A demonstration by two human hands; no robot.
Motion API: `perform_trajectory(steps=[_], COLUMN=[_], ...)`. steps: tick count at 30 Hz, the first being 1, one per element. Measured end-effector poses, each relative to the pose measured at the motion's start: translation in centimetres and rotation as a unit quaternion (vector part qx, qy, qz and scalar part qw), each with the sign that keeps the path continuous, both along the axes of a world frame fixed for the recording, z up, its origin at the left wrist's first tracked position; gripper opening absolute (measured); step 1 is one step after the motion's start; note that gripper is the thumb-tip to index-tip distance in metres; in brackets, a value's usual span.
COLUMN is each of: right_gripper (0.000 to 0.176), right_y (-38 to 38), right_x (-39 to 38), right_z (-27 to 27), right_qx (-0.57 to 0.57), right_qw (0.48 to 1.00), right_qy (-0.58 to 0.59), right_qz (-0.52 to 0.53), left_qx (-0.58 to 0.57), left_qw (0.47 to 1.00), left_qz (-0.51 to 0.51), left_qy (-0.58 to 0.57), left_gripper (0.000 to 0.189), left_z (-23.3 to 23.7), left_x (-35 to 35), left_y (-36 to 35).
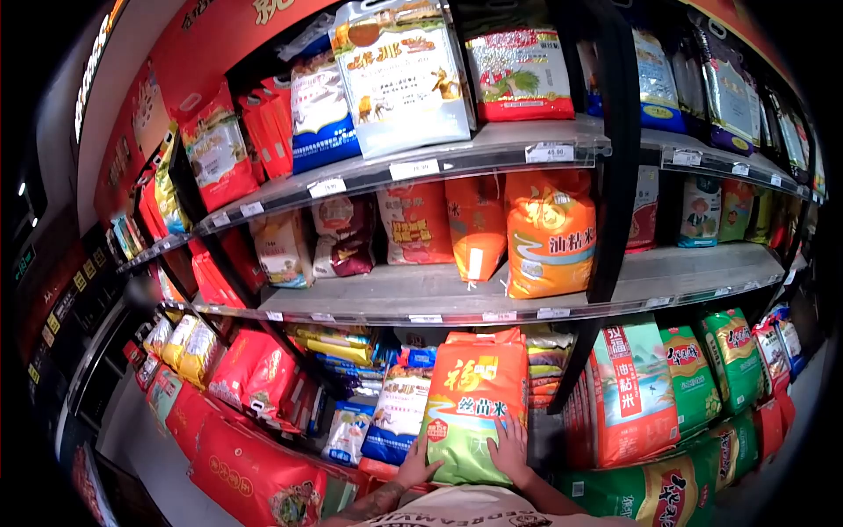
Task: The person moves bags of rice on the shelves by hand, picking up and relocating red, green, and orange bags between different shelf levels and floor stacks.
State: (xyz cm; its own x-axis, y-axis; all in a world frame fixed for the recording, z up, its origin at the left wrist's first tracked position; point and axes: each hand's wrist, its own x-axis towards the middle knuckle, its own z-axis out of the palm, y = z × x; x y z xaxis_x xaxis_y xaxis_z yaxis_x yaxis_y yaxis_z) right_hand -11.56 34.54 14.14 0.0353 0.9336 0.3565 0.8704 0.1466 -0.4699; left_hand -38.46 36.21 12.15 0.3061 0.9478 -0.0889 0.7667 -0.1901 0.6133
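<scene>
Rice bag [470, 391]: orange and green, upright at the lowest shelf, just beside a blue bag [398, 415].
Left hand [416, 467]: fingers clasp the bag's lower left edge.
Right hand [512, 452]: fingers spread flat on its lower front.

Grey shelf [421, 285]: upright rice bags [549, 233] in row, price tags [553, 313] on edge.

Left hand [418, 467] low, thumb raised; right hand [511, 452] flat, fingers spread.
</scene>
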Motion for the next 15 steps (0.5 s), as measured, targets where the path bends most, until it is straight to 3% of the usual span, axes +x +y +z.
perform_trajectory(steps=[9,15], right_gripper=[0.046,0.035], right_y=[1.3,3.1], right_x=[0.9,2.3], right_z=[-0.5,0.0], right_qx=[0.033,0.092], right_qw=[0.999,0.995], right_qy=[0.024,0.01], right_qz=[0.018,0.024], left_qx=[0.052,-0.001], left_qw=[0.998,0.999], left_qz=[0.01,0.023], left_qy=[-0.018,-0.037], left_gripper=[0.09,0.09], left_z=[0.1,1.1], left_x=[0.0,0.1], left_y=[-0.4,-0.1])
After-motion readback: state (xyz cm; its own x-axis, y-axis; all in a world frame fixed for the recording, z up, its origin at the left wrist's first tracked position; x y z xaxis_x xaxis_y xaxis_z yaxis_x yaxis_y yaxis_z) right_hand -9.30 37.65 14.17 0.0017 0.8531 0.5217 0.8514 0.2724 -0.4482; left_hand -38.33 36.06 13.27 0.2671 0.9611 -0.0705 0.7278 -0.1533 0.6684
